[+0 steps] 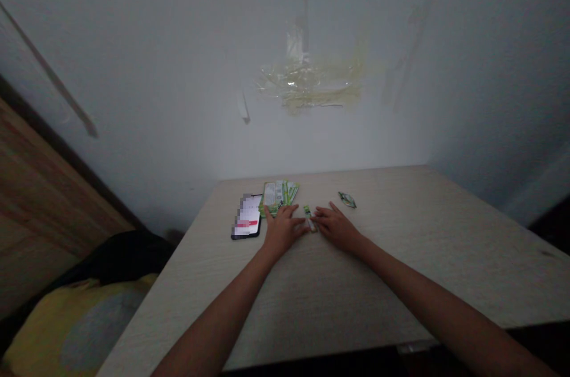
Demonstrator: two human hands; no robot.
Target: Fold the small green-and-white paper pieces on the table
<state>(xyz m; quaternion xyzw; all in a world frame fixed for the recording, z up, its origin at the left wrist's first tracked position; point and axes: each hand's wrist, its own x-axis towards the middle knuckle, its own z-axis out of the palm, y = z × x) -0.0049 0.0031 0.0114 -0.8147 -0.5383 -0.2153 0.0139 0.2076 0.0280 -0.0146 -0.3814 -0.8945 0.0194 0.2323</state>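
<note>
A narrow green-and-white strip, perhaps a folded packet, lies on the table between my two hands. My left hand rests palm down with its fingers spread, the fingertips at the strip's left side. From the right, my right hand reaches in with its fingers stretched out, the tips at the strip's other edge. Just beyond my left hand is a stack of flat green-and-white packets, fanned a little at its right side. A small crumpled green packet sits beyond my right hand, apart from it.
Left of the packets lies a phone with its screen lit. The pale wooden table meets a wall that has peeling tape on it. On the lower left are a yellow cloth item and a wooden panel.
</note>
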